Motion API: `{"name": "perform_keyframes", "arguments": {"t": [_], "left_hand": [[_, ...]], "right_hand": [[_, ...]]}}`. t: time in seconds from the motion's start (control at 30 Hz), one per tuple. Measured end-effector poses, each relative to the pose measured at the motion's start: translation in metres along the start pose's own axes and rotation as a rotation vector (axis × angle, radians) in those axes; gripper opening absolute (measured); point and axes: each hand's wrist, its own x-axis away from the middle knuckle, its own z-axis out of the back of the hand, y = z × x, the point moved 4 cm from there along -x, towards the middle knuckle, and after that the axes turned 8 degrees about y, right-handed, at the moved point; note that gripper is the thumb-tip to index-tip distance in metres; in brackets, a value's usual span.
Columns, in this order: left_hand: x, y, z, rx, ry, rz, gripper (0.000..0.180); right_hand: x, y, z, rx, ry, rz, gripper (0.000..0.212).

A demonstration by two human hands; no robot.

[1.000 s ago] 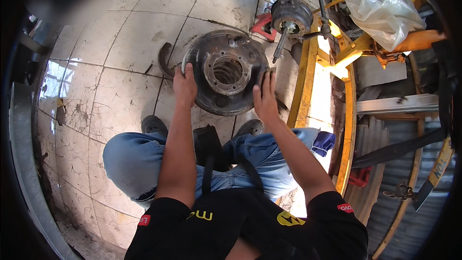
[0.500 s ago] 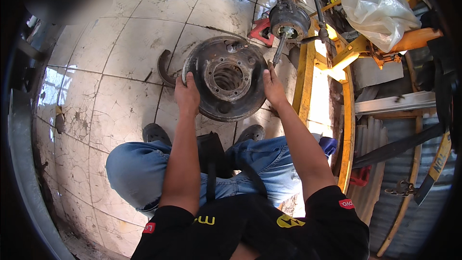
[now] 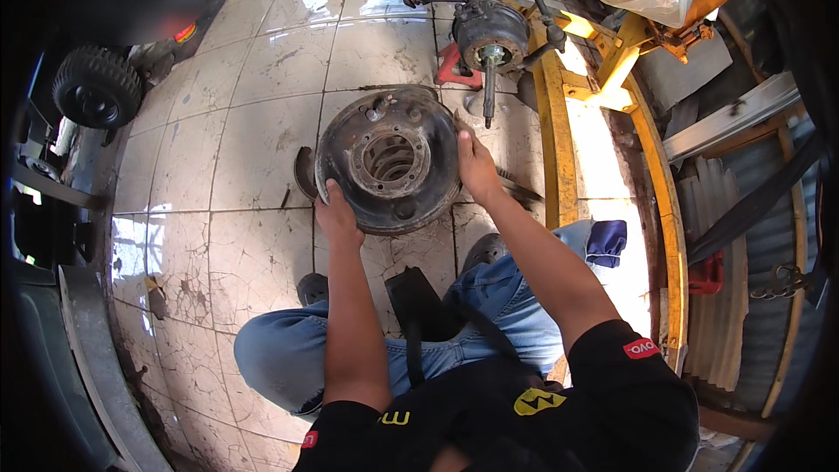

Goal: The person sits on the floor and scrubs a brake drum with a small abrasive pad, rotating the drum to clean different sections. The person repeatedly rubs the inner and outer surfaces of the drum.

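- Gripping brake backing plate rim: left hand clamped lower-left, right hand clamped right edge.
- Axle hub lies beyond plate, nearer right hand.

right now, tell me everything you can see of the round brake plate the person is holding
The brake backing plate is a round, dark metal disc, rusty and greasy, with a raised rim and a large centre hole ringed by bolt holes. It is held above the tiled floor, face toward the camera, just below the axle hub. The left hand grips its lower-left rim and the right hand its right edge.
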Motion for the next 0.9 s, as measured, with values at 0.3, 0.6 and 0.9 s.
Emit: {"name": "perform_keyframes", "arguments": {"t": [0.3, 0.6, 0.9], "left_hand": [[-0.028, -0.009, 0.016, -0.121, -0.054, -0.055, 0.059], [-0.027, -0.006, 0.021, -0.148, 0.039, -0.03, 0.059], [-0.014, -0.006, 0.02, -0.052, 0.114, 0.082, 0.06]], "right_hand": [[-0.014, 0.002, -0.027, 0.37, 0.041, 0.529, 0.046], [0.034, 0.001, -0.001, 0.784, -0.301, 0.966, 0.056], [0.032, -0.013, -0.015, 0.886, -0.457, 1.143, 0.074]]}}
